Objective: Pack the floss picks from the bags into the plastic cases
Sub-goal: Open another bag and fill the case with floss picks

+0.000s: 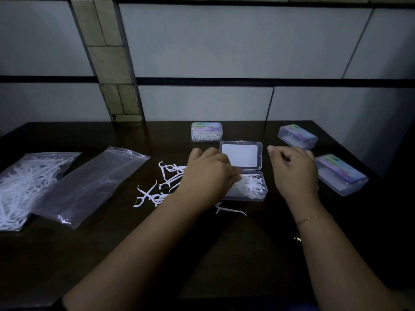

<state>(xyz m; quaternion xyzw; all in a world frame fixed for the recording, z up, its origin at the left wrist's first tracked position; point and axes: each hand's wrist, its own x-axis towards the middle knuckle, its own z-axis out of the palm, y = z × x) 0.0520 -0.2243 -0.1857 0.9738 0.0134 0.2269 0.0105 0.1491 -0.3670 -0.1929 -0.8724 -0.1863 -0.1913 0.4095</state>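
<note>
Loading is under way at the open case [246, 187], which sits at the middle of the desk [202, 254] with its lid [240, 155] raised behind it. The left hand [207, 173] reaches into the case's left edge with fingers curled onto the white floss picks [251, 186] inside; in the dim light it cannot be told whether its grip pinches picks or only presses them down. The right hand [294, 171] hovers just right of the case, fingers loosely curled, holding nothing visible.

Hazards:
- The case looks heaped. Pressing on one side may spring picks over the rim.
- The case is unsteadied by the right hand and may slide.
- Loose picks [161, 187] lie scattered left of the case, and one [231, 211] lies in front; a moving forearm may sweep them away.
- The full bag [29, 182] and the emptied bag [89, 187] lie well to the left; three shut cases [206, 131] stand behind and right.
</note>
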